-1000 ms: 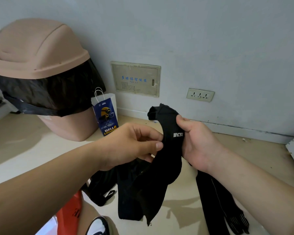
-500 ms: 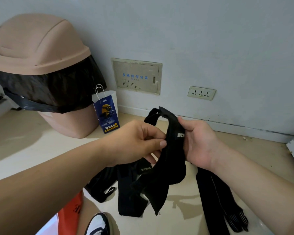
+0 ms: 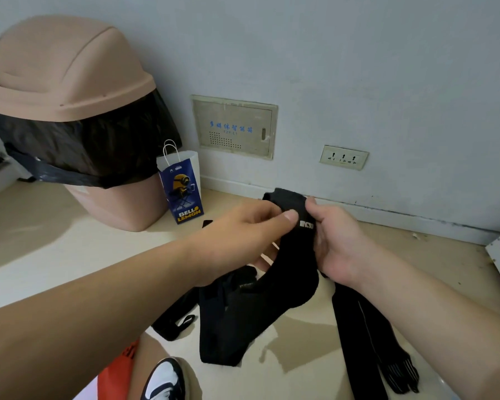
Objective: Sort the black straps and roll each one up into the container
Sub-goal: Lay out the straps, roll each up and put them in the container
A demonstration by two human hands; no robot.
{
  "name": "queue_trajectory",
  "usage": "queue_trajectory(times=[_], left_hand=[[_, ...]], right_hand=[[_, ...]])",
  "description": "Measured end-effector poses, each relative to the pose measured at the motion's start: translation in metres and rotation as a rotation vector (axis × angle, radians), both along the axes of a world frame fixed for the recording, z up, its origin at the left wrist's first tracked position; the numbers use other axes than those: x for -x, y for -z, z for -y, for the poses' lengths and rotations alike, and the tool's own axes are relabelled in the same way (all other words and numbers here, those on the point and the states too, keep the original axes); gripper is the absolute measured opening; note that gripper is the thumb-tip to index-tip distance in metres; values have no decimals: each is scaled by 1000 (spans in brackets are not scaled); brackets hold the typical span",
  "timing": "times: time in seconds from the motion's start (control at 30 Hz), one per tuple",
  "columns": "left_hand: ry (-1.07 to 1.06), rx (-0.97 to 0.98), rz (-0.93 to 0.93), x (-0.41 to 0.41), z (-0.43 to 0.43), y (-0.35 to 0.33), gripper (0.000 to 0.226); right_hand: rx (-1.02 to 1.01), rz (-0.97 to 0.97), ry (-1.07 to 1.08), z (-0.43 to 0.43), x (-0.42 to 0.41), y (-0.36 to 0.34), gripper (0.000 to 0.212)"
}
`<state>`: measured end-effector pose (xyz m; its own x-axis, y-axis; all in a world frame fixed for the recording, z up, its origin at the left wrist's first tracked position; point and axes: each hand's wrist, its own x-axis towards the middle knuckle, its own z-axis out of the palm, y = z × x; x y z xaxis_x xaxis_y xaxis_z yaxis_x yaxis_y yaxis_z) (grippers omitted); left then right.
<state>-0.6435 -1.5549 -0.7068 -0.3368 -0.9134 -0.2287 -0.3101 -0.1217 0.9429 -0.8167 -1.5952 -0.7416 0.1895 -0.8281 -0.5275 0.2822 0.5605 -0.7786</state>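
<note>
Both hands are holding one black strap [image 3: 296, 264] up near the foot of the wall [image 3: 387, 82] — the left hand [image 3: 243, 235] pinching its upper edge between thumb and fingers, the right hand [image 3: 338, 243] curling round the edge beside the white logo. Its tail is hanging down onto the floor [image 3: 41, 241], another strap [image 3: 358, 336] lying just right. The lidded bin [image 3: 70, 67] and paper bag [image 3: 182, 189] are standing well left — bare floor in between.

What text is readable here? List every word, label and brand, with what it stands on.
"BELLO LEMON": on the blue paper bag.
"多媒体智能箱": blue characters on the wall panel; the small line under them is too blurred to read.
White logo on the held black strap: too blurred to read with certainty.
Lettering on the lower black strap: too blurred to read.
</note>
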Motion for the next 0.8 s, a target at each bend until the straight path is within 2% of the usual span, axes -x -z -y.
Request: queue_trajectory(times=[0.07, 0.17, 0.23, 0.3, 0.37, 0.47, 0.53, 0.63, 0.73, 0.8], left_hand=[[-25, 55, 129, -1, 2, 8, 28], [-126, 139, 341, -2, 9, 18, 19], [-175, 194, 435, -1, 11, 17, 20], [-176, 188, 399, 1, 12, 16, 20], [-143, 140, 267, 4, 8, 20, 22], [-93, 26, 117, 14, 4, 35, 50], [-88, -87, 80, 24, 6, 42, 47], [63, -255, 74, 39, 16, 51, 35], [110, -312, 14, 59, 21, 76, 33], [79, -328, 3, 72, 23, 99, 30]], right_hand=[[65, -49, -32, -4, -5, 4, 49], [213, -156, -101, -14, -12, 6, 27], [259, -195, -153, -19, -13, 4, 24], [300, -307, -206, -21, -9, 2, 24], [378, -516, -243, -23, -3, -1, 21], [459, -695, -189, -28, 5, -1, 19], [466, -681, -93, -28, 12, -4, 18], [365, -572, 144, -16, 29, -7, 23], [214, -453, 358, -2, 45, 0, 42], [139, -430, 384, 6, 53, 15, 44]])
